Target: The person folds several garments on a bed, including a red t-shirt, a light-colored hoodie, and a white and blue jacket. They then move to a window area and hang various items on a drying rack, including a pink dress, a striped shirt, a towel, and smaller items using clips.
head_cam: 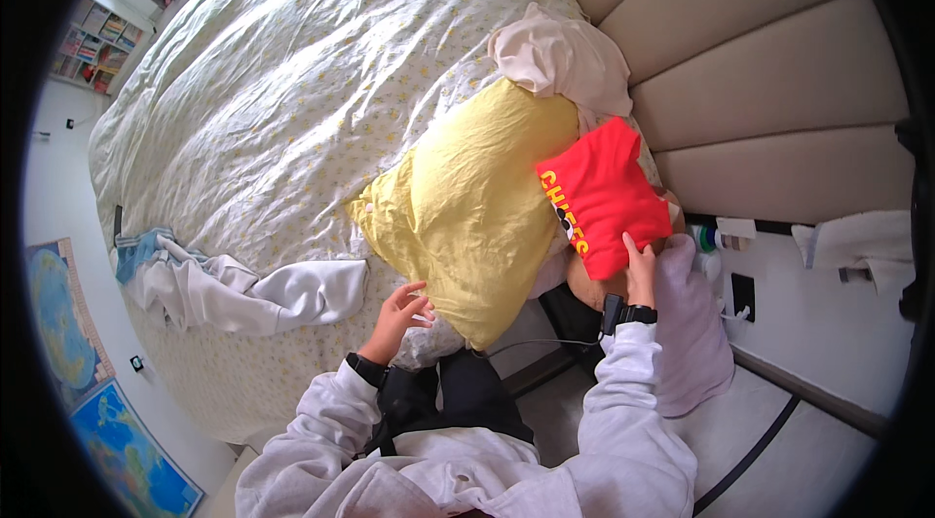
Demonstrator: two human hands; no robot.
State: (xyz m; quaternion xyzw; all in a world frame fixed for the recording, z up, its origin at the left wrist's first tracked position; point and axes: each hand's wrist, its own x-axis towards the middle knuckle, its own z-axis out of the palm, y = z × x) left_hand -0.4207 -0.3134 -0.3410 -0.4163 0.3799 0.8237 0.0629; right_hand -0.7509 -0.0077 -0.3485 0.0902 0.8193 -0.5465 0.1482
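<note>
A folded red shirt (610, 197) with yellow lettering and a cartoon print lies at the pillow's right side, above a brown rounded object (588, 288). My right hand (641, 266) grips its near edge, thumb on top; the other fingers are partly hidden. To the left, my left hand (402, 313) is empty, its fingers apart and slightly curled, just off the near-left edge of a yellow pillow (482, 204). The pillow rests on a bed with a pale floral cover (292, 116). Both wrists wear dark bands.
A crumpled pale pink cloth (559, 54) lies beyond the pillow, against the padded headboard (752, 65). Light grey clothing (292, 295) is heaped on the bed at left. A lilac cloth (687, 343) hangs at right. A thin cable (540, 343) runs to my right wrist.
</note>
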